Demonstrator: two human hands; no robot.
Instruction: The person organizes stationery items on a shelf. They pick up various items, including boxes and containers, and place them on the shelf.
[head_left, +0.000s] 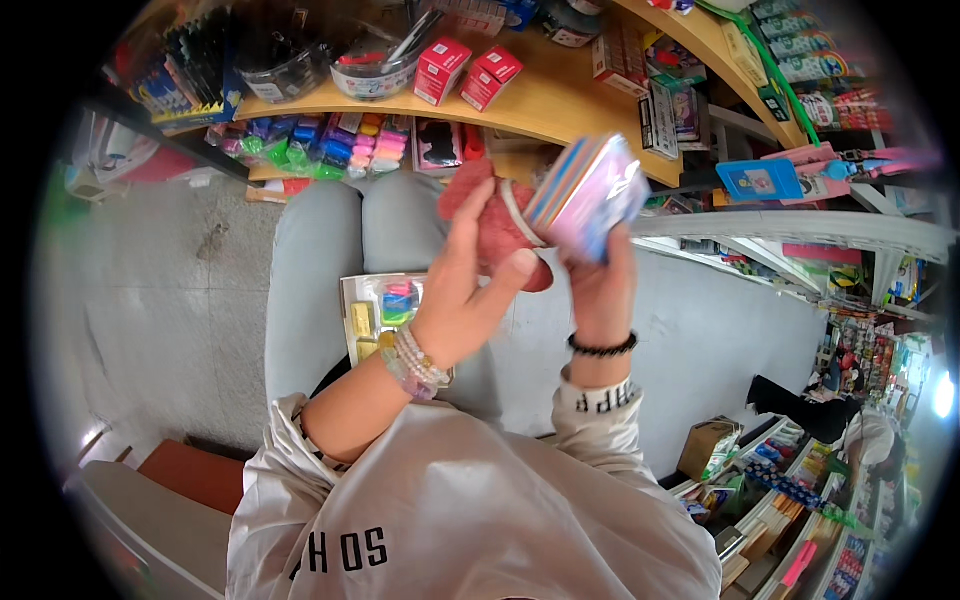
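Observation:
My left hand (472, 289) is closed around a fuzzy red item (491, 214) with a pale band across it; what exactly it is I cannot tell. Just right of it, my right hand (604, 281) grips a stack of small colourful booklets or cards (592, 195), slightly blurred, with a shiny pink and blue top face. The stack's left edge is close to the pale band. On my lap, partly behind my left forearm, lies a tray or shallow box (352, 289) with a yellow block (363, 320) and brightly coloured small pieces (397, 302).
A curved wooden shelf (547, 90) ahead bears red boxes (442, 71) and a clear round tub (373, 79) of pens. Bagged coloured items (322, 142) fill the level below. A white metal rack rail (795, 229) runs at right; stocked shelves stand at lower right.

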